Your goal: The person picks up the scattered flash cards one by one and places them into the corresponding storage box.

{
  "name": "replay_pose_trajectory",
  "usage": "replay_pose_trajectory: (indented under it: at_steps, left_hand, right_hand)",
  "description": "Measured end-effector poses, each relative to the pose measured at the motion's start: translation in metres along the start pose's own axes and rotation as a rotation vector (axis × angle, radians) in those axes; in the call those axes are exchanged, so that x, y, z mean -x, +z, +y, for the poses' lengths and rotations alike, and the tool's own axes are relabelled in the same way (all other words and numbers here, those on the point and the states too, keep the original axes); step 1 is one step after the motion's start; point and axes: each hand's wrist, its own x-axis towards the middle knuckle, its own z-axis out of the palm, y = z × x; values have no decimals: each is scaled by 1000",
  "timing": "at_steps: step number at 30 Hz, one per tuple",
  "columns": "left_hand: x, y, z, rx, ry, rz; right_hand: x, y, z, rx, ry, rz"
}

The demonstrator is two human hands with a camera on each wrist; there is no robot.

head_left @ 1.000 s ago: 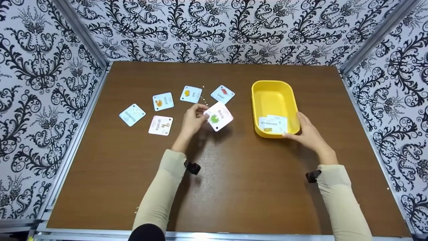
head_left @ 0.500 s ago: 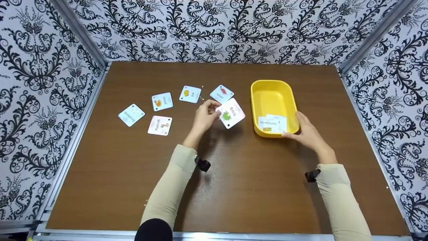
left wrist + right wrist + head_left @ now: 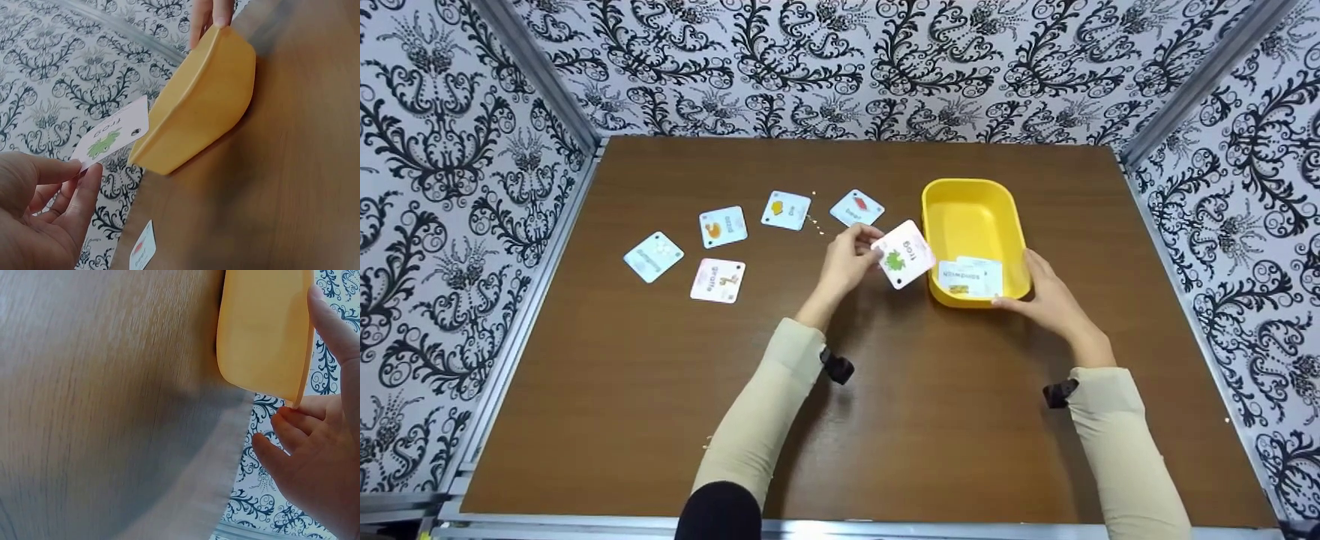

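My left hand (image 3: pixel 851 262) pinches a white card with a green frog (image 3: pixel 904 255) between thumb and fingertips. That frog card (image 3: pixel 109 135) is tilted and raised over the table, its right corner in front of the yellow bin's left rim in the head view. My right hand (image 3: pixel 1057 300) holds the near right corner of the yellow plastic bin (image 3: pixel 971 225). In the right wrist view, the thumb of this hand (image 3: pixel 315 467) lies on one rim of the bin (image 3: pixel 264 332) and its fingers touch the adjoining one. Inside the bin, a sandwich card (image 3: pixel 971 277) overlaps another card.
On the brown table (image 3: pixel 885 420) lie a beef card (image 3: pixel 857 208), a card with a yellow picture (image 3: pixel 786 210), one with an orange picture (image 3: pixel 723 226), a pale blue card (image 3: pixel 653 256) and a giraffe card (image 3: pixel 718 280). Small pale crumbs sit near the beef card. Patterned walls enclose the table.
My left hand has carried the frog card rightward, from near the beef card to the bin's left edge. The right hand and the bin stay in place.
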Motion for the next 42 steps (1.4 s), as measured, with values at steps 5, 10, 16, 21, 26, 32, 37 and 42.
replay_pose_trajectory:
  at_steps: [5, 10, 16, 21, 26, 32, 37, 42]
  left_hand:
    - [0, 14, 1, 1, 12, -30]
    - [-2, 26, 0, -4, 24, -39]
    - [-1, 37, 0, -10, 28, -32]
    - [-1, 41, -2, -23, 21, -46]
    - [-1, 45, -2, -15, -4, -52]
    - [0, 48, -2, 20, -27, -60]
    - [-1, 48, -3, 53, -44, -64]
    - [-1, 48, -6, 55, -44, -63]
  right_hand:
    - [0, 0, 1, 1, 7, 0]
    - [0, 1, 1, -8, 16, -3]
    - [0, 1, 1, -11, 24, -7]
    - [0, 1, 0, -10, 18, -1]
    - [0, 1, 0, -9, 2, 9]
    - [0, 1, 1, -12, 12, -2]
    - [1, 1, 1, -11, 16, -2]
    - [1, 1, 0, -18, 11, 1]
